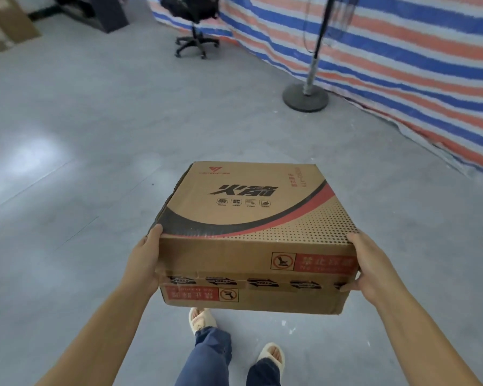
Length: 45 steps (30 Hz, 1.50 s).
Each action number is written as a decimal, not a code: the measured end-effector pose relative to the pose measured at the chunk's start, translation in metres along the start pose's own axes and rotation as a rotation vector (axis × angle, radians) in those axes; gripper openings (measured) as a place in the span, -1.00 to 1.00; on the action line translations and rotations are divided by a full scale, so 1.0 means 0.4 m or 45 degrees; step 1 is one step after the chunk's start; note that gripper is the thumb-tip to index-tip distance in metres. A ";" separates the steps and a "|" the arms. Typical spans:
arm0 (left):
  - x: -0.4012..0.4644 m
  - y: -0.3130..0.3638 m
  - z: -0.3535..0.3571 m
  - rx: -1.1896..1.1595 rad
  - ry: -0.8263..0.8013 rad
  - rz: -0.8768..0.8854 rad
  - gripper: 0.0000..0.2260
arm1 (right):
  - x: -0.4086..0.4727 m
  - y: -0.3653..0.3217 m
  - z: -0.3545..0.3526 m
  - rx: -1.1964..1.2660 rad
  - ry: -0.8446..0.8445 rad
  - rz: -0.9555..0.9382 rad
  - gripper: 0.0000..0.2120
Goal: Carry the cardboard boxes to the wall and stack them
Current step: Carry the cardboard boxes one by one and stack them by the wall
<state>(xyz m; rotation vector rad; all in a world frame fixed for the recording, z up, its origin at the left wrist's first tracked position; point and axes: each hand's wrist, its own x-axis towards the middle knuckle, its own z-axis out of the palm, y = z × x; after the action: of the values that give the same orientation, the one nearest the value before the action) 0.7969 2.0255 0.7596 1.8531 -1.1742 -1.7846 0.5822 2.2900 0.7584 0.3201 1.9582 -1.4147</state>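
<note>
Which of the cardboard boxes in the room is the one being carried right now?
The printed cardboard box held between the left hand and right hand. The plain flat cardboard boxes at far upper left lean untouched by the wall.

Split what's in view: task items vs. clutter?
Job: printed cardboard box, gripped at its sides by left hand and right hand.
Lying about: office chair, fan stand, striped tarp, flat cartons far left.

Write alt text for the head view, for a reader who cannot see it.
Two bare hands, left hand and right hand, grip the sides of a printed cardboard box held above a grey floor. Ahead stand a black office chair and a fan stand beside a striped tarp.
</note>
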 end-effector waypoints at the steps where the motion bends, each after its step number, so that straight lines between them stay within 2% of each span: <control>1: 0.006 -0.001 -0.044 -0.042 0.042 -0.009 -0.70 | -0.006 -0.012 0.039 -0.032 -0.039 -0.013 -0.73; 9: 0.076 0.012 -0.404 -0.318 0.253 -0.028 -0.72 | -0.104 -0.081 0.414 -0.230 -0.288 -0.121 -0.75; 16: 0.179 0.071 -0.779 -0.478 0.472 -0.075 -0.70 | -0.218 -0.075 0.858 -0.347 -0.470 -0.179 -0.78; 23: 0.255 0.139 -1.031 -0.600 0.590 -0.044 -0.73 | -0.320 -0.105 1.172 -0.402 -0.607 -0.241 -0.76; 33: 0.472 0.297 -1.093 -0.649 0.569 -0.059 -0.73 | -0.240 -0.248 1.441 -0.482 -0.615 -0.325 -0.78; 45: 0.880 0.722 -1.041 -0.760 0.641 -0.023 -0.74 | 0.026 -0.642 1.888 -0.563 -0.696 -0.405 -0.77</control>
<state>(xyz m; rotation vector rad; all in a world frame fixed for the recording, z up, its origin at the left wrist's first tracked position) 1.0491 1.4636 0.7992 1.7726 -0.3841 -1.3440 0.7219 1.5064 0.8140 -0.5472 1.8272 -1.0537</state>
